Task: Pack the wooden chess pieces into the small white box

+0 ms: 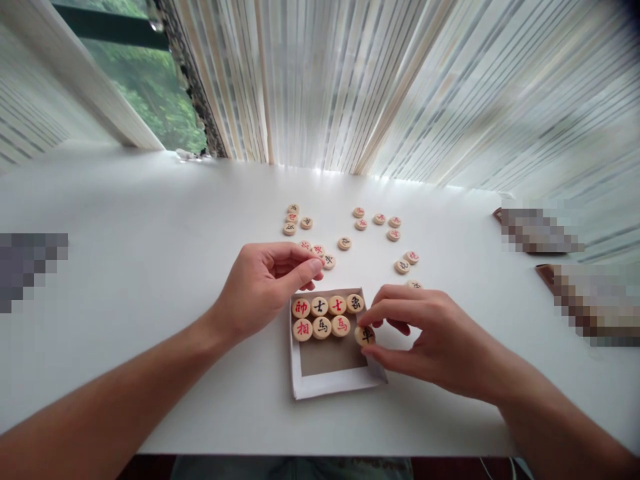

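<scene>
My right hand (425, 333) pinches a round wooden Chinese chess piece (365, 335) with a black character between thumb and fingers. That piece is at the right side of a shallow white box (327, 385), over its inner edge. Inside the box, several chess pieces lie in two rows along the far side, characters up, such as a red one (301, 307) and a black one (322, 327). My left hand (270, 277) hovers past the box's far left corner, fingers curled and thumb against them. Whatever it may hold is hidden. Beside its fingertips lies a black-marked piece (329, 262).
Loose chess pieces are scattered on the white table (150, 267) beyond the box, including one in the middle (344, 243) and one at right (402, 267). Blurred-out objects (543, 230) stand at the right. A curtain (320, 80) hangs behind the table.
</scene>
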`<state>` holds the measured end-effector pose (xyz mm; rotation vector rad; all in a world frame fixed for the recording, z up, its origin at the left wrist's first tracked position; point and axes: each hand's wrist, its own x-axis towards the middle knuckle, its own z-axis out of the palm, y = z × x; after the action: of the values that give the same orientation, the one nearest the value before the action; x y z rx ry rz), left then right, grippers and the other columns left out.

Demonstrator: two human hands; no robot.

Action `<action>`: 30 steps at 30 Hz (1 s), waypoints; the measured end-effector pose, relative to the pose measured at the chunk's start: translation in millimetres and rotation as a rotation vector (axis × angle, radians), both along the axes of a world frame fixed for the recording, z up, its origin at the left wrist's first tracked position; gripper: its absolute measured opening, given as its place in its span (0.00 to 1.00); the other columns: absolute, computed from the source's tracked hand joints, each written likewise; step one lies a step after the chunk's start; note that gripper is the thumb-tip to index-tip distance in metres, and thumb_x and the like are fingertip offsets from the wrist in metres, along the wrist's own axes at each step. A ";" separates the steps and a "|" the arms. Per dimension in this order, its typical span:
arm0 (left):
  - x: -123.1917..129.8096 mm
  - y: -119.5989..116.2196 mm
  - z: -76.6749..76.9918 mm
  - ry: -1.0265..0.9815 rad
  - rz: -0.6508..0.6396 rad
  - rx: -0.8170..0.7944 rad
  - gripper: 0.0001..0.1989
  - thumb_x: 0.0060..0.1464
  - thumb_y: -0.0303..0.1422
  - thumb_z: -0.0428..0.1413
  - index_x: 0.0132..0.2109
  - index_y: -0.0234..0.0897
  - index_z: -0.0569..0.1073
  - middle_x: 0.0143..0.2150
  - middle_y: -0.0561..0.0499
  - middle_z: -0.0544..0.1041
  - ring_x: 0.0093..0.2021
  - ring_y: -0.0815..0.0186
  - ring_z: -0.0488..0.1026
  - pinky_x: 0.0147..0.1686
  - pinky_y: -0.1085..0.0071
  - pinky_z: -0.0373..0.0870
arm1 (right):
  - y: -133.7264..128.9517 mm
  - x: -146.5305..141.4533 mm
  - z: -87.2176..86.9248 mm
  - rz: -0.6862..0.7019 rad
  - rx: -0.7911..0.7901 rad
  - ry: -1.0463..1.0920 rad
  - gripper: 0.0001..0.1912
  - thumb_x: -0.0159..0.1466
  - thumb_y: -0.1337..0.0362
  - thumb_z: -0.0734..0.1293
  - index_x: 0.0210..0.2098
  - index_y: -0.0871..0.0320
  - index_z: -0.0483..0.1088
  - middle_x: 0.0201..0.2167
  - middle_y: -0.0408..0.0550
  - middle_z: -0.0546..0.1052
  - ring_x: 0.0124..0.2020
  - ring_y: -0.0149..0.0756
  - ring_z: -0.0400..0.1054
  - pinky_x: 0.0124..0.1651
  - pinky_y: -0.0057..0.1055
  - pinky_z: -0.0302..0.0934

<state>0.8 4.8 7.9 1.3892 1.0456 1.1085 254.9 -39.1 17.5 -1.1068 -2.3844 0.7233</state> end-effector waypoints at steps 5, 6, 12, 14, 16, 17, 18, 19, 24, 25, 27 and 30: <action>0.0 -2.5 1.5 0.011 -0.019 0.005 0.05 0.56 0.33 0.70 0.35 0.36 0.86 0.29 0.50 0.85 0.31 0.65 0.83 0.32 0.76 0.81 | -3.8 -4.6 -1.4 -0.034 0.022 -0.057 0.06 0.64 0.71 0.74 0.38 0.54 0.81 0.30 0.44 0.78 0.28 0.32 0.71 0.29 0.26 0.63; -0.1 -3.1 1.6 0.014 -0.021 0.005 0.05 0.56 0.33 0.70 0.34 0.36 0.86 0.29 0.50 0.85 0.31 0.65 0.83 0.32 0.76 0.81 | -4.5 -5.3 -1.7 -0.042 0.026 -0.072 0.07 0.63 0.71 0.74 0.38 0.54 0.81 0.30 0.43 0.77 0.28 0.32 0.71 0.29 0.26 0.63; 0.1 -4.6 2.1 0.011 -0.027 0.008 0.03 0.57 0.32 0.69 0.35 0.37 0.86 0.31 0.50 0.86 0.32 0.64 0.84 0.32 0.75 0.82 | -7.6 -8.5 -4.6 -0.067 0.051 -0.115 0.08 0.62 0.72 0.74 0.40 0.55 0.82 0.29 0.43 0.77 0.24 0.31 0.69 0.25 0.26 0.62; 0.6 -4.8 2.3 0.011 -0.024 0.011 0.04 0.57 0.32 0.69 0.34 0.37 0.86 0.31 0.50 0.86 0.32 0.63 0.84 0.32 0.74 0.82 | -8.7 -9.2 -5.8 -0.071 0.056 -0.122 0.07 0.63 0.72 0.74 0.39 0.56 0.82 0.29 0.43 0.77 0.21 0.29 0.66 0.23 0.25 0.61; 0.9 -4.9 2.4 0.011 -0.021 0.014 0.04 0.56 0.32 0.69 0.34 0.36 0.86 0.31 0.49 0.86 0.32 0.63 0.84 0.32 0.74 0.82 | -10.0 -9.6 -6.9 -0.077 0.070 -0.141 0.06 0.64 0.72 0.73 0.38 0.57 0.82 0.28 0.44 0.77 0.20 0.28 0.65 0.22 0.25 0.61; 0.9 -4.9 2.5 0.011 -0.019 0.015 0.04 0.56 0.32 0.69 0.34 0.36 0.86 0.31 0.49 0.86 0.32 0.63 0.84 0.32 0.73 0.83 | -10.6 -9.7 -7.5 -0.080 0.080 -0.150 0.05 0.64 0.72 0.73 0.38 0.57 0.83 0.28 0.44 0.77 0.19 0.28 0.65 0.22 0.25 0.61; 0.8 -4.9 2.5 0.012 -0.020 0.016 0.04 0.56 0.32 0.69 0.34 0.36 0.86 0.31 0.49 0.86 0.32 0.63 0.84 0.32 0.74 0.83 | -11.1 -9.9 -8.0 -0.085 0.089 -0.159 0.05 0.64 0.71 0.73 0.37 0.57 0.83 0.27 0.44 0.77 0.20 0.28 0.65 0.23 0.25 0.61; 0.7 -4.8 2.5 0.014 -0.023 0.018 0.04 0.56 0.32 0.69 0.34 0.36 0.86 0.31 0.49 0.86 0.32 0.63 0.84 0.32 0.74 0.83 | -11.7 -10.1 -8.4 -0.090 0.094 -0.169 0.05 0.64 0.71 0.73 0.37 0.57 0.83 0.27 0.43 0.77 0.20 0.29 0.67 0.24 0.25 0.62; 0.3 -4.1 2.3 0.020 -0.050 0.040 0.03 0.58 0.29 0.67 0.35 0.36 0.86 0.32 0.51 0.86 0.31 0.67 0.84 0.32 0.78 0.82 | -13.3 -12.8 -8.7 -0.127 0.084 -0.193 0.08 0.65 0.73 0.72 0.36 0.56 0.84 0.27 0.43 0.77 0.22 0.31 0.69 0.25 0.25 0.62; 0.3 -4.1 2.1 0.014 -0.051 0.044 0.04 0.58 0.28 0.67 0.35 0.36 0.86 0.31 0.52 0.86 0.31 0.68 0.83 0.32 0.79 0.82 | -13.5 -13.5 -8.6 -0.129 0.083 -0.190 0.09 0.65 0.74 0.71 0.36 0.56 0.84 0.27 0.43 0.77 0.22 0.30 0.68 0.25 0.25 0.62; 0.1 -4.0 1.8 0.001 -0.054 0.053 0.03 0.58 0.28 0.67 0.35 0.36 0.86 0.31 0.52 0.86 0.30 0.69 0.83 0.31 0.80 0.81 | -13.7 -14.9 -8.5 -0.132 0.085 -0.188 0.09 0.64 0.74 0.71 0.36 0.57 0.84 0.26 0.43 0.77 0.21 0.29 0.67 0.24 0.25 0.61; -0.2 -3.8 1.4 -0.013 -0.058 0.066 0.04 0.58 0.27 0.66 0.35 0.37 0.86 0.31 0.53 0.86 0.30 0.70 0.83 0.31 0.81 0.81 | -13.4 -16.0 -8.5 -0.139 0.094 -0.193 0.09 0.64 0.75 0.72 0.36 0.57 0.84 0.26 0.43 0.76 0.21 0.29 0.67 0.24 0.25 0.61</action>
<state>0.7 1.0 9.4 1.4541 0.9618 1.1169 238.8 -52.4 9.1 -1.3399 -2.4394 0.4712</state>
